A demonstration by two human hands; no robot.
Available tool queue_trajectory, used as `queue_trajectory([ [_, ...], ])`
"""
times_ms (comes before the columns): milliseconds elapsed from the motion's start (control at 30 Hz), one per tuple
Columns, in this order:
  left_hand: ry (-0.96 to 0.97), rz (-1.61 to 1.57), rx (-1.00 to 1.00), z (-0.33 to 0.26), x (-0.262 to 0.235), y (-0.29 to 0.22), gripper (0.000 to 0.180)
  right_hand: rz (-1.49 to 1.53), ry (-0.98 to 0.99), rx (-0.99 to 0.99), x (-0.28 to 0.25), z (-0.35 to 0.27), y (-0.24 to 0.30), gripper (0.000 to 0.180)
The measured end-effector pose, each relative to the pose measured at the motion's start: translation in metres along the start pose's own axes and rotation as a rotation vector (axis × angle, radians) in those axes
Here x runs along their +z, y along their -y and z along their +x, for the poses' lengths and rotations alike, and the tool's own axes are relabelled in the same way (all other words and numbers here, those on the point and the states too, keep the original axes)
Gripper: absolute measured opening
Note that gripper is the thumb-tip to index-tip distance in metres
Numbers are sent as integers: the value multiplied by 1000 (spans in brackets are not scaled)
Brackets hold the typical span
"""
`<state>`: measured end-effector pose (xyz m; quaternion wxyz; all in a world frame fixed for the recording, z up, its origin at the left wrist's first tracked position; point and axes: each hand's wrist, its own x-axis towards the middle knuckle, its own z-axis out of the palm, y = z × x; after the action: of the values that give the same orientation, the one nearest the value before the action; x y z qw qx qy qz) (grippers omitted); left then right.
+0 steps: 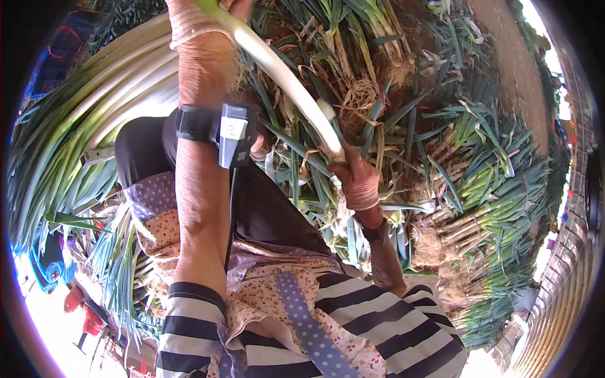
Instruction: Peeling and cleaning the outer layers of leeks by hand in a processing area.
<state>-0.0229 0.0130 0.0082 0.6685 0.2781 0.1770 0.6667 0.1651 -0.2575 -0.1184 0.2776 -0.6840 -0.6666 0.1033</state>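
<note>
1. Striped shirt [372,309], black and white, worn by you; nearest the camera, along the lower edge.
2. Apron [268,312], floral print with a purple polka-dot strip; over your shirt and lap.
3. Trousers [280,211], dark; your knees bent, one to either side of the left forearm's line.
4. Wrist device [234,135], grey and black box on a black strap; fastened to your left forearm, a thin black cable [232,217] running down from it.
5. Left hand [196,22], in a pinkish knit glove; closed around the green part of the leek, partly cut off by the upper edge.
6. Right hand [360,183], gloved alike, dark band [376,231] at the wrist; closed around the leek's lower white end.
7. Leek [287,82], single, long white shank; held slantwise between your two hands, above the loose leaves [302,148].
8. Large leek pile [63,154], green leaves, white shanks; to your left, beside the knee.
9. Rooted bunch [362,88], stems with brown roots; ahead, beyond the right hand.
10. Row of bundles [485,214], green tops, pale stems; to your right.
11. Slatted fence [564,271], pale, curved; far right rim.
</note>
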Motion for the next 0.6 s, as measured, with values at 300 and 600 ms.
queue_trajectory([
  [300, -174, 142, -140, 13, -24, 13, 28, 221, -45, -109, -42, 31, 63, 16],
  [600, 72, 55, -410, 41, -64, 15, 49, 156, 89, 161, -102, -62, 85, 6],
])
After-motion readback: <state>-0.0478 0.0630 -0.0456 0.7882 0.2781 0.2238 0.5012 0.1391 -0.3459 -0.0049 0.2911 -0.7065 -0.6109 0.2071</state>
